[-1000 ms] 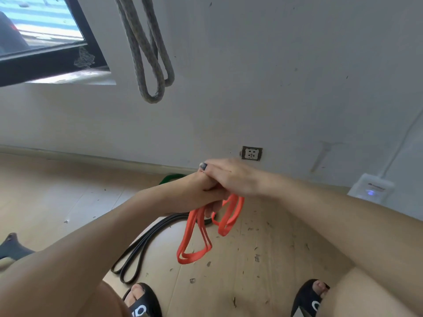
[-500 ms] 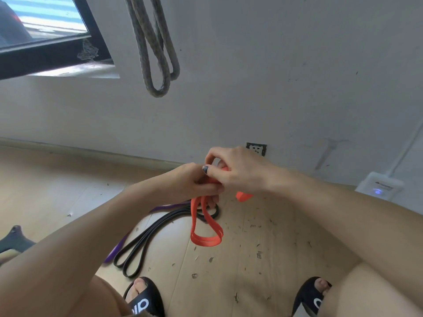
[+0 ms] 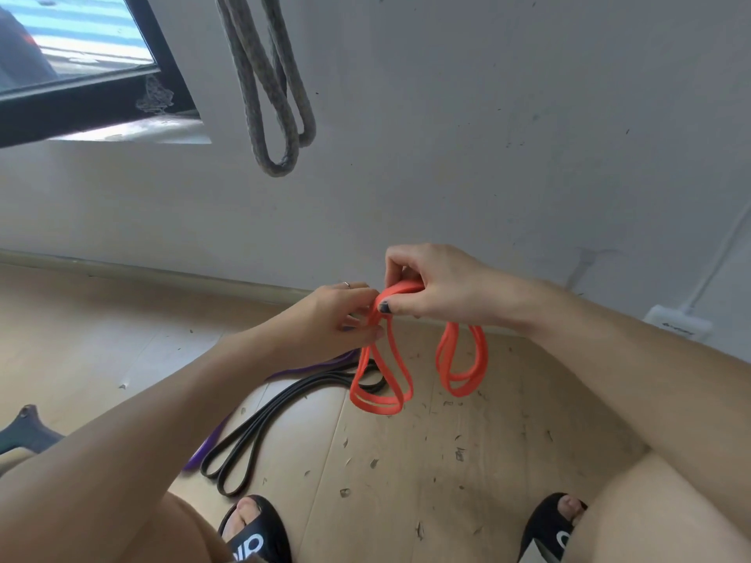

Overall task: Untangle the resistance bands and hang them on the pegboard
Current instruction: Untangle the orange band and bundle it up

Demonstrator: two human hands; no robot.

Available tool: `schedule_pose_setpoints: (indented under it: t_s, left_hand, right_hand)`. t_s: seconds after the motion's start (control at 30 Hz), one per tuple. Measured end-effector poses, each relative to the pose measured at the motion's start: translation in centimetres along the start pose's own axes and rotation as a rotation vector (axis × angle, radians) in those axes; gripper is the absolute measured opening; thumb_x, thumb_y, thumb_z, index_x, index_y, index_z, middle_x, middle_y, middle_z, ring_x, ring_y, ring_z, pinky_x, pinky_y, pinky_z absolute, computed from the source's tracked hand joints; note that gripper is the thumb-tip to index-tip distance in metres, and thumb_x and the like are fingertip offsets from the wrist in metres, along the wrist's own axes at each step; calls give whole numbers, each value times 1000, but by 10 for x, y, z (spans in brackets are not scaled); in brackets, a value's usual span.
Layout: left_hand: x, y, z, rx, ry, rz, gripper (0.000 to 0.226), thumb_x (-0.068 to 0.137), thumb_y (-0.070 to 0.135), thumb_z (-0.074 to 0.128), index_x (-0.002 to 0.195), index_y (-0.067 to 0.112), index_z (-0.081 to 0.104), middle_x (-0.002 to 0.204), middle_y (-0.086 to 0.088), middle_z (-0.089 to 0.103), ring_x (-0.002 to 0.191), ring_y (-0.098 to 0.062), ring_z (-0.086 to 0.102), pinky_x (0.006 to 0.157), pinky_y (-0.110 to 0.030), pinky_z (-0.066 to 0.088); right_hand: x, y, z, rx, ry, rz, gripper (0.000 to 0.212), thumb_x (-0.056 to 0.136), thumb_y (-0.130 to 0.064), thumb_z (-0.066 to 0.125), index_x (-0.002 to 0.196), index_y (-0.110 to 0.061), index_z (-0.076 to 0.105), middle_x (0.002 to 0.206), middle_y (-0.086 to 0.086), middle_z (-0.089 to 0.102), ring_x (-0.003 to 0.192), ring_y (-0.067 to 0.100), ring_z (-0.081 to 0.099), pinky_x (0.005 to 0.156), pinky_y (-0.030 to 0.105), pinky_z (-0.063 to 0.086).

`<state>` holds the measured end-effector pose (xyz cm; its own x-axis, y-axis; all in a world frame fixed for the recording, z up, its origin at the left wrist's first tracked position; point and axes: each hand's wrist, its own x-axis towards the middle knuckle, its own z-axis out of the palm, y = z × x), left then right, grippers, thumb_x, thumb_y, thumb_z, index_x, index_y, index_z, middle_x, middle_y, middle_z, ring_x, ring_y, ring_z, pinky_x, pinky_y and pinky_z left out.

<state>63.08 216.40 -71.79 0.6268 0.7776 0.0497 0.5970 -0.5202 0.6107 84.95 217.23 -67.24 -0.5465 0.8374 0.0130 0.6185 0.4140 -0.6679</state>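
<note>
Both of my hands hold an orange resistance band point(image 3: 382, 384) above the wooden floor. My right hand point(image 3: 439, 290) grips its top fold between thumb and curled fingers. My left hand point(image 3: 333, 319) pinches the strands just below. One pair of orange loops dangles under my left hand, and a second pair hangs under my right wrist. A black band point(image 3: 260, 432) and a purple band point(image 3: 211, 444) lie together on the floor beneath. A grey band point(image 3: 276, 99) hangs against the white wall at the top. No pegboard shows in view.
A window with a dark frame point(image 3: 93, 95) fills the upper left. A white box with a cable point(image 3: 678, 325) sits low on the wall at right. My feet in black sandals point(image 3: 252, 534) stand at the bottom. Small debris litters the floor point(image 3: 406, 461).
My hands have drawn apart, and the orange band now hangs in two separate sets of loops. The camera has tilted, and the wall socket is hidden behind my right hand.
</note>
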Motion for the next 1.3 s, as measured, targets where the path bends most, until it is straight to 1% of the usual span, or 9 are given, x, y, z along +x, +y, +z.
schedule_pose_setpoints:
  t_s: [0.2,0.3,0.43,0.53,0.67,0.83,0.97,1.1,1.3]
  left_hand:
    - [2,1,-2,80,44,54,6,99,14,64,101,9,66,95,0,64,86,-9,68,82,-29,59]
    - [4,0,-4,106,19,27,11,100,18,64,95,9,61,86,-3,71,79,-11,72,76,-29,58]
    - [6,-3,-5,149,3,38,17,100,24,64,92,10,58,79,-4,68,70,-21,66,68,-37,56]
    - [6,-1,-6,196,-13,56,14,100,23,63,91,13,59,76,0,68,66,-16,63,64,-29,52]
    - [8,1,-4,239,-36,13,13,98,17,60,88,11,53,68,-5,59,61,-21,52,61,-34,46]
    - [9,3,-4,101,-78,-26,19,105,20,55,95,4,56,76,-10,65,63,-19,61,61,-26,51]
    - [8,-3,-5,149,-95,-34,9,103,17,57,96,11,58,77,-7,63,66,-17,58,64,-33,50]
    - [8,-3,-4,138,-100,-77,15,103,16,57,92,7,60,68,1,62,60,-14,56,57,-21,47]
    - [9,-5,-1,82,-95,-116,17,101,22,60,97,6,60,75,-11,65,64,-22,55,62,-32,48]
  right_hand:
    - [0,4,-5,-6,-7,24,19,87,-32,76,80,-28,58,77,-4,68,67,13,65,65,34,53]
    - [0,5,-7,-4,-10,37,18,87,-30,77,81,-25,60,76,-3,70,62,7,64,64,32,54]
    - [-2,4,-8,35,-30,44,18,86,-29,77,81,-24,61,74,-2,71,61,5,65,61,24,50]
    - [-2,4,-8,42,-47,52,17,86,-29,77,82,-23,61,74,0,71,62,6,65,63,26,50]
    - [-2,4,-8,14,-50,63,16,87,-26,76,82,-24,61,74,-1,71,60,4,63,63,26,51]
    - [-3,2,-13,14,-31,65,16,87,-28,77,83,-21,63,72,-3,71,60,2,63,61,21,48]
    - [-3,3,-9,15,-42,71,17,86,-30,77,82,-25,62,73,-3,71,60,2,65,62,23,48]
    - [-3,3,-11,13,-32,79,17,86,-29,77,83,-21,63,74,-1,72,61,3,65,62,23,49]
    - [-5,-1,-15,24,-21,78,16,87,-26,77,85,-17,64,73,-1,72,59,3,62,56,14,44]
